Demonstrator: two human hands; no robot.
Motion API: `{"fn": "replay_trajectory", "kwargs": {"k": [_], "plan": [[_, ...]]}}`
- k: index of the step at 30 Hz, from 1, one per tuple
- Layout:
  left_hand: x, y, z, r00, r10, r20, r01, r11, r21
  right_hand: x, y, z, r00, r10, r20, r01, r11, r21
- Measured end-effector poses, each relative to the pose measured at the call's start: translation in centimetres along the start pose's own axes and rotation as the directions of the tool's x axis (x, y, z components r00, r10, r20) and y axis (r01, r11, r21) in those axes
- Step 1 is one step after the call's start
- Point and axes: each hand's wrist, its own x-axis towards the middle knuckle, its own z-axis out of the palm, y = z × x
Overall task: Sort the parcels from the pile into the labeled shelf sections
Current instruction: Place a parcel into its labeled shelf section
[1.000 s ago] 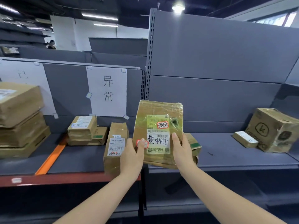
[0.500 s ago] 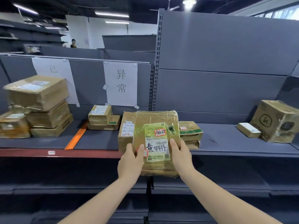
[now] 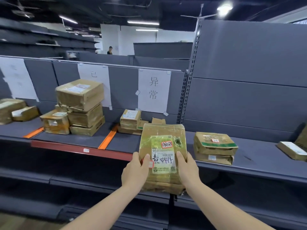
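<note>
Both hands hold one parcel (image 3: pixel 163 156) up in front of the shelf (image 3: pixel 249 168), its label facing the camera. The left hand (image 3: pixel 135 173) grips the parcel's left edge, thumb over the front; the right hand (image 3: pixel 187 168) grips the right edge the same way. The parcel is in the air, just before the shelf's front edge, below the sign (image 3: pixel 154 90) taped to the back panel.

Sorting looks well under way. Under another sign (image 3: pixel 94 83) to the left stands a stack of boxes (image 3: pixel 83 107) with an orange-taped box (image 3: pixel 55 122) beside it. More boxes (image 3: pixel 15 110) lie at the far left. Orange dividers (image 3: pixel 108 137) mark off the sections. Under the right-hand sign sit a few small boxes (image 3: pixel 130 121), partly hidden by the held parcel. To the right, past the upright, lie two flattened boxes (image 3: pixel 214 147) stacked together and a thin carton (image 3: pixel 292 150) farther along; whether these count as a sorted section I cannot tell, as no sign shows there.

What remains: this parcel is not yet set down, and its section must be judged from the handwriting on its label. The source pile is out of view, so how many parcels are left cannot be told.
</note>
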Motion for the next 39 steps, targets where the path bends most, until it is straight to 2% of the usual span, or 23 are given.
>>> {"fn": "replay_trajectory", "kwargs": {"k": [6,22,32,39], "plan": [[2.2,-3.6,-4.6,1.000,0.018,-0.008,-0.018,0.999,0.050,-1.0,-2.0,5.6,1.000,0.011,0.023,-0.011,1.000,-0.006],[9.3,-17.5,-19.5,0.999,-0.040,0.003,0.039,0.989,0.143,-4.9,-7.1,25.8,0.992,0.038,0.121,-0.039,0.999,0.003],[11.4,-24.1,-25.2,0.988,-0.146,-0.039,0.150,0.981,0.123,-6.1,-8.9,34.9,0.977,0.017,0.215,-0.004,0.998,-0.061],[14.1,-26.8,-26.8,0.968,-0.234,-0.087,0.244,0.961,0.129,-3.5,-9.0,40.1,0.960,0.026,0.280,-0.004,0.997,-0.079]]}}
